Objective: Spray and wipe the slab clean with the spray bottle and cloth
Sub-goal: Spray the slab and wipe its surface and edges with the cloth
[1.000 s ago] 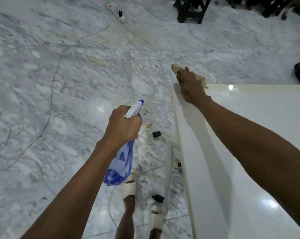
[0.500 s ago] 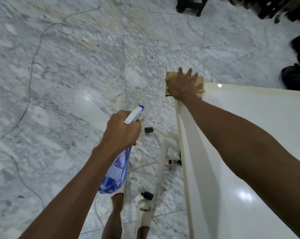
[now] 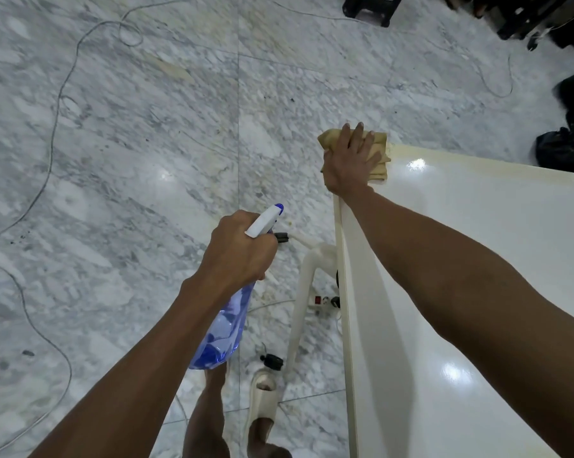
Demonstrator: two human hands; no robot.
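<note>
At the far left corner of the slab, the tan cloth sits folded, partly overhanging the corner edge. The right hand lies flat on top of it, fingers straight and spread, pressing down; nothing curled round it, so it's a palm press and not a pinch.

Slab is a glossy cream worktop filling the right side of the view. Its long left edge runs from near the person's body away to that corner. All the unwiped surface I can see lies right of and nearer than the cloth, so my guess is the coming stroke goes back along that edge toward the body or sweeps right across the top. The right arm already lies along that line.

Spray bottle is off the slab, left of its edge, held over the floor. The left hand is wrapped tight round the neck, white nozzle pointing forward and slightly right, blue body hanging down toward the person. Can't tell whether a finger is on the trigger. The nozzle isn't aimed at the slab top; it'd need to swing right to spray.

Right hand is the one on the job; the left is well apart from the cloth.

Under the slab edge: a white leg and a power strip on the floor.
</note>
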